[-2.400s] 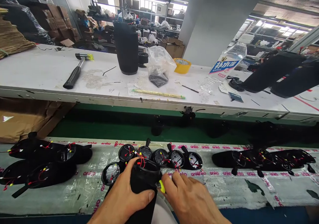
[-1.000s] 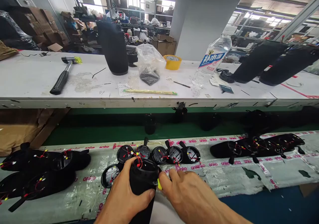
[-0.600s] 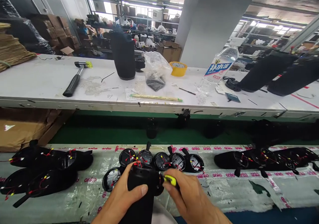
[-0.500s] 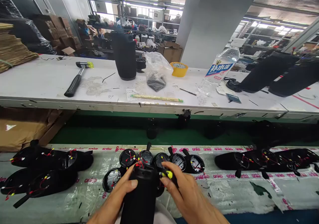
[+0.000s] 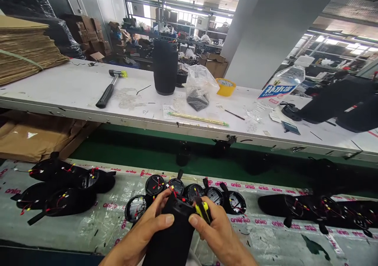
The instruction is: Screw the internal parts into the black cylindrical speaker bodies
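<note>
Right hand (image 5: pixel 217 230) is raising the yellow-handled tool (image 5: pixel 203 211), gripping it against the top of the black cylindrical housing (image 5: pixel 168 234); left hand (image 5: pixel 149 226) is clasping that housing between the hands, wired black discs (image 5: pixel 136 209) lying just beyond.

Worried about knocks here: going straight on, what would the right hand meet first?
Probably the black cylinder held in the left hand: the right hand and its yellow-handled tool point at its top end, though depth is hard to judge.
</note>
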The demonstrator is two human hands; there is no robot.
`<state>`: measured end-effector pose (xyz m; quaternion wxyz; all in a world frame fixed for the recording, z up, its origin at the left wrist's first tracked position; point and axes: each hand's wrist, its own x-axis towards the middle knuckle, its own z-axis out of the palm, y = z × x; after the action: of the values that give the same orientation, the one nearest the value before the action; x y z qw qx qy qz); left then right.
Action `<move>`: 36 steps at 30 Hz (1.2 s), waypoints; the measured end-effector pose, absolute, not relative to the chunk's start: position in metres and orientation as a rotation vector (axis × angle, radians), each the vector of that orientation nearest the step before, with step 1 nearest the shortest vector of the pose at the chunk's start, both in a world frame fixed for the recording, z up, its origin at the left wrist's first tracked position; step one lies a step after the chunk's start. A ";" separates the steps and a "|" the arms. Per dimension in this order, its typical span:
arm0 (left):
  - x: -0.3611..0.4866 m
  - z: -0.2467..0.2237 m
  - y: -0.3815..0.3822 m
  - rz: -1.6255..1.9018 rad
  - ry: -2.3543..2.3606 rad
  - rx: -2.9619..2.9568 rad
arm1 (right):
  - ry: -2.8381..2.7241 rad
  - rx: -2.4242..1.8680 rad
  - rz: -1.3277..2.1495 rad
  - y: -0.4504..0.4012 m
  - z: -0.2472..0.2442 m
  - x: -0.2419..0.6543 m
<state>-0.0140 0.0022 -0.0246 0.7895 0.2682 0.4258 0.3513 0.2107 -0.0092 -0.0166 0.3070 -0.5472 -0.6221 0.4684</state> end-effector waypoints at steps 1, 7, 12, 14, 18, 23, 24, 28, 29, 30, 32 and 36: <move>-0.013 -0.027 0.003 0.769 0.902 0.581 | -1.653 -1.458 1.224 -0.009 -0.018 0.213; -0.010 -0.030 0.003 0.759 0.745 0.594 | -1.872 -1.507 1.032 -0.008 -0.003 0.218; -0.014 -0.015 0.011 0.630 0.722 0.664 | -2.020 -1.521 0.670 -0.018 0.009 0.217; -0.013 -0.011 0.011 0.649 0.785 0.706 | -2.183 -1.461 0.490 -0.022 0.012 0.218; -0.010 -0.006 0.009 0.692 0.822 0.812 | -2.524 -1.408 0.153 -0.025 0.021 0.216; -0.011 -0.001 0.009 0.691 0.887 0.904 | -2.641 -1.380 0.051 -0.022 0.028 0.212; -0.011 -0.001 0.009 0.692 0.898 0.909 | -2.649 -1.379 0.043 -0.021 0.028 0.212; -0.013 0.002 0.009 0.709 0.929 0.963 | -2.659 -1.399 0.036 -0.021 0.025 0.212; -0.013 0.003 0.009 0.718 0.941 0.986 | -2.661 -1.404 0.033 -0.021 0.024 0.212; -0.013 0.004 0.009 0.726 0.953 1.009 | -2.661 -1.409 0.027 -0.022 0.024 0.212; -0.012 0.006 0.009 0.722 0.967 1.050 | -2.659 -1.398 0.008 -0.023 0.023 0.213; -0.011 0.009 0.007 0.711 0.993 1.069 | -2.643 -1.410 -0.067 -0.026 0.024 0.212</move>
<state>-0.0106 0.0069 0.0088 0.6885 0.4776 0.4439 0.3176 0.2117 -0.0255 0.0236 0.0727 -0.4695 -0.8797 -0.0223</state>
